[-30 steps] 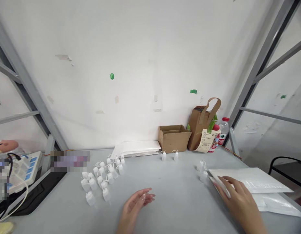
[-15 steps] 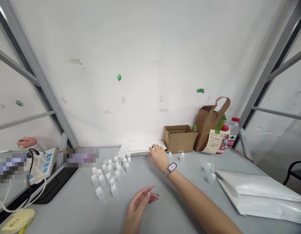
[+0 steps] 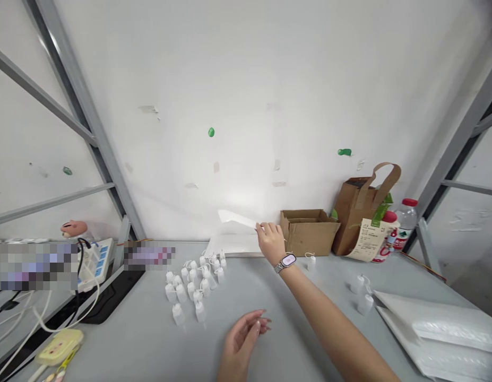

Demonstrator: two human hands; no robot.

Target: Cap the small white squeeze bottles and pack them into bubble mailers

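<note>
My right hand (image 3: 272, 241), with a watch on its wrist, pinches one end of a thin white sheet (image 3: 238, 218). The sheet slants up to the left, above a flat white stack (image 3: 233, 245) lying against the wall. My left hand (image 3: 246, 339) hovers over the front middle of the table, fingers loosely bent and nothing visible in them. Several small white dropper bottles (image 3: 191, 291) with looped strings stand to the left. Another small bottle (image 3: 311, 263) is right of my right hand, partly beside the cardboard box.
An open cardboard box (image 3: 311, 239), brown paper bag (image 3: 347, 220) and red-capped bottle (image 3: 405, 223) stand at the back right. Bubble mailers (image 3: 448, 323) lie at right, beside two small bottles (image 3: 365, 304). A power strip (image 3: 98, 262), cables and yellow case (image 3: 59, 347) are at left.
My right hand has risen from the white stack, lifting a white sheet off it. My left hand has stayed nearly in place. The view has shifted slightly left.
</note>
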